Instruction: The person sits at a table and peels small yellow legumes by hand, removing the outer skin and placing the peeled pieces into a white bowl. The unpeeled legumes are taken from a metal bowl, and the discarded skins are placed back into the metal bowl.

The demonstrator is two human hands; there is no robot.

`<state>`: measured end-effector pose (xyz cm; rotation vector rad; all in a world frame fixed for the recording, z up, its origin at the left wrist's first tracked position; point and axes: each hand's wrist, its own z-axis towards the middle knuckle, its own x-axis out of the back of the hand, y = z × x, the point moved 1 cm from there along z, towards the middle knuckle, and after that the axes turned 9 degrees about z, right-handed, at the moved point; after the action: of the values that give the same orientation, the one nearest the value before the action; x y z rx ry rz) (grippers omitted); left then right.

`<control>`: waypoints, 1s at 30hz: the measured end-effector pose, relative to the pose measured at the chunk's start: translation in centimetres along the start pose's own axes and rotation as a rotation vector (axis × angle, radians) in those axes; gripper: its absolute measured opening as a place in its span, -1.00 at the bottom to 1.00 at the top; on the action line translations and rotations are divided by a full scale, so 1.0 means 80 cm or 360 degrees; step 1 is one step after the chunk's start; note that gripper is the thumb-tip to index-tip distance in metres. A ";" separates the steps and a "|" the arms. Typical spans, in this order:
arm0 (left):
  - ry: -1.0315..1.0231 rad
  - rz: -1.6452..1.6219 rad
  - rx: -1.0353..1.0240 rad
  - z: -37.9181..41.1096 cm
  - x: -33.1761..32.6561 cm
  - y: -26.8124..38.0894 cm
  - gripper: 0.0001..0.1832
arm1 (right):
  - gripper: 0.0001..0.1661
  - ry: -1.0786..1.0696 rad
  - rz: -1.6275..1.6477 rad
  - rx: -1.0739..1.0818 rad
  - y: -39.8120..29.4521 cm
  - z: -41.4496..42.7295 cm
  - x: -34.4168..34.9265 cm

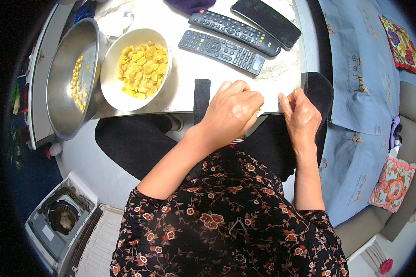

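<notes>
Over the front edge of the table point(183, 98), my left hand point(234, 107) is closed on a small yellow piece, of which only a sliver shows under the fingers. My right hand point(301, 112) is just to its right, thumb and index finger brought together; whether anything is between them cannot be told. A white bowl point(107, 76) at the left holds a heap of yellow split beans point(144, 71). Touching its left side, a steel basin point(60, 79) stands tilted, with a few whole yellowish beans point(77, 83) inside. A black strap point(201, 98) lies left of my left hand.
Two black remote controls point(225, 52) and a black smartphone point(268, 21) lie at the table's back right. A crumpled white tissue or bag point(116, 20) and a dark purple cloth point(190, 5) are at the back. A sofa with blue cover point(357, 114) stands at the right.
</notes>
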<state>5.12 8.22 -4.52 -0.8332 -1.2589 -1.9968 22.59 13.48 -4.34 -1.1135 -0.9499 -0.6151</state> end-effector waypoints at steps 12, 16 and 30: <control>-0.0213 0.0117 0.0087 0.004 -0.002 0.003 -0.96 | -0.78 0.0057 -0.0177 0.0436 0.022 -0.009 -0.004; -0.0260 0.0105 0.0099 0.005 0.001 0.005 -0.95 | -0.73 0.0045 0.0462 -0.0097 0.024 -0.021 0.013; 0.0364 -0.0667 0.0655 -0.007 0.069 0.014 -0.90 | -0.73 -0.0669 0.3272 -0.1468 -0.005 -0.035 0.029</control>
<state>2.57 6.38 0.17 -0.1450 -1.7258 -1.9601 24.30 10.82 -2.55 -2.3241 0.5876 1.0464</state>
